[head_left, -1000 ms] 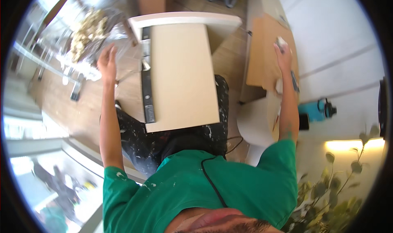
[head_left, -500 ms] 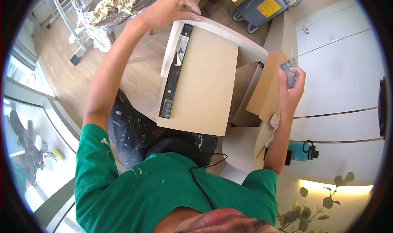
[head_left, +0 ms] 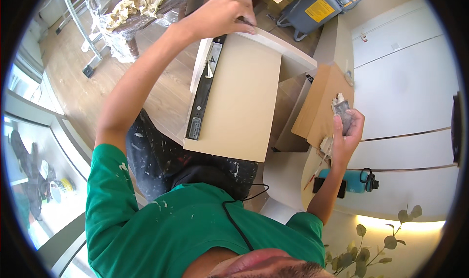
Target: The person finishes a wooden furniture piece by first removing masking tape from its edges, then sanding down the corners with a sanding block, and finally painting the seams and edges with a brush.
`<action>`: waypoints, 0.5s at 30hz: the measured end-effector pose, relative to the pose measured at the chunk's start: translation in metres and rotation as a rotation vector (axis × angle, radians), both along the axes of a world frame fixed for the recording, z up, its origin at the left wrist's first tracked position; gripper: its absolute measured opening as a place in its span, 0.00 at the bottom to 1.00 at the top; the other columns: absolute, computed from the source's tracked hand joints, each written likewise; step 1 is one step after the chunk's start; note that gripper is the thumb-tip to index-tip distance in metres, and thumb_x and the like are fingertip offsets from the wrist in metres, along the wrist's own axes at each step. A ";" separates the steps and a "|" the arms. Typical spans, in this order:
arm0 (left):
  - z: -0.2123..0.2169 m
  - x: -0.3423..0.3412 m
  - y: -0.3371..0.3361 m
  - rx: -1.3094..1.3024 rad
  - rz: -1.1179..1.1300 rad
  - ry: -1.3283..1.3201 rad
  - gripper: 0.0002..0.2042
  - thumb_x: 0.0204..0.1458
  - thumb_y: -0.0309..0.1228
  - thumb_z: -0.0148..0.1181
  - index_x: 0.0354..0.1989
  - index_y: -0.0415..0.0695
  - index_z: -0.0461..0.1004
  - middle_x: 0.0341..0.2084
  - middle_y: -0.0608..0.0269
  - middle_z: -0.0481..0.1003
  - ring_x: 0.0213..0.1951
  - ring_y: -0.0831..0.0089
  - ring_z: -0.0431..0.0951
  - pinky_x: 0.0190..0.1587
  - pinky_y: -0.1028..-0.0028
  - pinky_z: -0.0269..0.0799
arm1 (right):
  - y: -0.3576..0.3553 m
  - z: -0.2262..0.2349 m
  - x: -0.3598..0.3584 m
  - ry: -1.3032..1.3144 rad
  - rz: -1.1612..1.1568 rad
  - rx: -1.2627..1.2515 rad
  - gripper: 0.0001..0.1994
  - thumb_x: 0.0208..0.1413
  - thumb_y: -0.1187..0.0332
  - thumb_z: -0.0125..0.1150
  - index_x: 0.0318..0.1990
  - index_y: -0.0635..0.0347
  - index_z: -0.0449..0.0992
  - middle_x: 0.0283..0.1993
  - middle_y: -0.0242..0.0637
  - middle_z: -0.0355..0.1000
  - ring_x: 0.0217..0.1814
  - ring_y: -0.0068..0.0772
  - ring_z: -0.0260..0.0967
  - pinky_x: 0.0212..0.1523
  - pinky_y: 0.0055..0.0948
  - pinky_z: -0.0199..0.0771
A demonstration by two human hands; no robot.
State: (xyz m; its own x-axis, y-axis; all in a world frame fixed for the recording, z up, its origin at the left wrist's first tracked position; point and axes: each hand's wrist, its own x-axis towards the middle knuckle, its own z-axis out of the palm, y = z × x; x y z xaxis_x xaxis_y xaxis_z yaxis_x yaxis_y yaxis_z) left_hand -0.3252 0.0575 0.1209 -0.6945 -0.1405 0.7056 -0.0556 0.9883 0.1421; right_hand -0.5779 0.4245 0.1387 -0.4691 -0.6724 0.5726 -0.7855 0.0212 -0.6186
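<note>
A pale drawer [head_left: 234, 97] rests on its side across my lap, its beige panel facing up and a black metal drawer runner [head_left: 204, 90] along its left side. My left hand [head_left: 227, 14] grips its far edge near the upper left corner, fingers curled over the white rim. On the right, my right hand [head_left: 351, 131] pinches a dusty grey flat piece [head_left: 342, 116], perhaps a scraper, between thumb and fingers. A whitish lump [head_left: 338, 101] touches or lies just beyond its far end, over a sheet of brown cardboard [head_left: 320, 102].
A blue bottle [head_left: 356, 180] and a dark phone [head_left: 330, 187] lie by my right forearm. Crumpled paper [head_left: 139, 4] sits on a plastic-covered chair at the far left, beside a metal ladder leg [head_left: 85, 33]. A grey wheeled case [head_left: 312, 9] stands at the back.
My right hand has moved down and slightly right over the cardboard, uncovering the whitish lump. My left hand has slid right along the far edge, and the drawer has shifted slightly left.
</note>
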 end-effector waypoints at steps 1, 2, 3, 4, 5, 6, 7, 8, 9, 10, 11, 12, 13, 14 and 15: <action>0.002 -0.010 0.004 -0.003 -0.008 -0.007 0.11 0.55 0.39 0.69 0.39 0.45 0.85 0.36 0.63 0.77 0.46 0.61 0.76 0.59 0.61 0.67 | 0.000 -0.001 -0.003 0.010 -0.009 0.021 0.16 0.62 0.68 0.68 0.52 0.62 0.71 0.49 0.34 0.69 0.51 0.27 0.66 0.58 0.30 0.67; 0.002 -0.018 0.008 0.009 0.025 -0.032 0.11 0.54 0.39 0.69 0.38 0.44 0.84 0.36 0.64 0.78 0.47 0.62 0.76 0.59 0.62 0.67 | -0.006 -0.002 -0.010 0.020 -0.018 0.043 0.16 0.62 0.67 0.68 0.52 0.62 0.72 0.49 0.35 0.70 0.51 0.27 0.66 0.58 0.30 0.67; 0.004 -0.026 0.011 0.002 0.018 -0.035 0.11 0.54 0.39 0.69 0.38 0.44 0.84 0.36 0.64 0.78 0.47 0.62 0.76 0.59 0.62 0.67 | -0.008 -0.001 -0.018 0.034 -0.048 0.066 0.16 0.62 0.66 0.67 0.52 0.63 0.72 0.50 0.36 0.71 0.50 0.27 0.66 0.58 0.30 0.68; 0.005 -0.034 0.015 -0.007 0.015 -0.040 0.11 0.54 0.39 0.69 0.37 0.44 0.84 0.36 0.64 0.78 0.47 0.62 0.76 0.59 0.62 0.67 | -0.014 -0.006 -0.030 0.074 -0.056 0.056 0.16 0.63 0.64 0.67 0.52 0.63 0.73 0.49 0.36 0.73 0.48 0.25 0.67 0.54 0.28 0.69; 0.007 -0.041 0.018 -0.014 0.013 -0.043 0.11 0.54 0.38 0.69 0.37 0.44 0.84 0.36 0.64 0.78 0.47 0.63 0.76 0.59 0.62 0.67 | -0.016 -0.006 -0.043 0.007 -0.083 0.096 0.17 0.63 0.64 0.67 0.53 0.63 0.74 0.48 0.35 0.73 0.47 0.24 0.67 0.52 0.28 0.69; 0.008 -0.045 0.021 -0.038 0.001 -0.042 0.11 0.54 0.38 0.69 0.38 0.43 0.84 0.37 0.64 0.78 0.47 0.63 0.76 0.59 0.62 0.67 | -0.018 -0.006 -0.057 -0.064 -0.105 0.131 0.17 0.63 0.63 0.67 0.53 0.63 0.74 0.47 0.34 0.73 0.45 0.24 0.68 0.51 0.27 0.69; 0.007 -0.044 0.021 -0.063 0.000 -0.031 0.11 0.54 0.38 0.69 0.38 0.44 0.84 0.37 0.64 0.78 0.47 0.63 0.76 0.59 0.62 0.67 | -0.019 -0.008 -0.069 -0.138 -0.113 0.168 0.17 0.63 0.63 0.67 0.53 0.63 0.74 0.46 0.34 0.74 0.44 0.23 0.68 0.49 0.26 0.70; 0.006 -0.042 0.021 -0.089 0.001 -0.018 0.11 0.54 0.38 0.69 0.38 0.44 0.84 0.37 0.63 0.78 0.47 0.63 0.76 0.59 0.62 0.67 | -0.016 -0.012 -0.079 -0.151 -0.091 0.146 0.16 0.64 0.63 0.66 0.53 0.62 0.74 0.42 0.31 0.74 0.42 0.20 0.68 0.45 0.24 0.69; 0.006 -0.035 0.018 -0.116 0.016 -0.006 0.11 0.54 0.38 0.69 0.38 0.44 0.84 0.37 0.63 0.78 0.47 0.63 0.76 0.59 0.61 0.67 | -0.018 -0.012 -0.079 -0.174 -0.067 0.119 0.16 0.64 0.64 0.66 0.53 0.62 0.74 0.42 0.31 0.74 0.42 0.20 0.68 0.45 0.24 0.69; 0.004 -0.025 0.013 -0.125 0.029 0.003 0.11 0.54 0.38 0.69 0.39 0.44 0.84 0.37 0.64 0.78 0.47 0.63 0.76 0.59 0.61 0.67 | -0.017 -0.012 -0.075 -0.199 -0.045 0.095 0.16 0.65 0.64 0.66 0.54 0.62 0.74 0.42 0.30 0.74 0.42 0.19 0.68 0.45 0.23 0.69; 0.003 -0.012 0.008 -0.133 0.044 0.013 0.12 0.54 0.38 0.69 0.39 0.44 0.84 0.36 0.64 0.78 0.47 0.63 0.76 0.59 0.62 0.67 | -0.018 -0.010 -0.072 -0.223 -0.022 0.070 0.16 0.65 0.64 0.65 0.54 0.63 0.74 0.42 0.30 0.74 0.42 0.19 0.68 0.45 0.23 0.69; 0.003 -0.001 0.005 -0.142 0.055 0.021 0.12 0.54 0.38 0.69 0.40 0.44 0.84 0.36 0.64 0.78 0.47 0.63 0.76 0.59 0.62 0.67 | -0.021 -0.009 -0.069 -0.199 -0.014 0.079 0.16 0.65 0.64 0.66 0.54 0.63 0.74 0.42 0.30 0.74 0.42 0.19 0.68 0.45 0.23 0.69; 0.006 0.007 0.007 -0.114 0.078 0.003 0.12 0.54 0.38 0.69 0.40 0.44 0.85 0.37 0.64 0.78 0.47 0.63 0.75 0.58 0.62 0.67 | -0.024 -0.008 -0.067 -0.182 -0.014 0.093 0.16 0.65 0.65 0.66 0.54 0.63 0.73 0.42 0.30 0.74 0.42 0.18 0.68 0.45 0.23 0.69; 0.010 0.016 0.010 -0.086 0.102 -0.016 0.12 0.54 0.38 0.69 0.41 0.44 0.85 0.37 0.65 0.78 0.46 0.63 0.75 0.58 0.62 0.66 | -0.027 -0.008 -0.064 -0.164 -0.015 0.107 0.16 0.64 0.65 0.66 0.54 0.64 0.73 0.42 0.30 0.74 0.42 0.18 0.68 0.45 0.23 0.69; 0.010 0.025 0.012 -0.058 0.130 -0.033 0.12 0.54 0.38 0.69 0.41 0.44 0.85 0.37 0.65 0.78 0.46 0.63 0.75 0.57 0.62 0.66 | -0.034 -0.008 -0.058 -0.164 0.015 0.067 0.17 0.64 0.65 0.67 0.55 0.64 0.73 0.42 0.31 0.75 0.42 0.19 0.69 0.46 0.23 0.70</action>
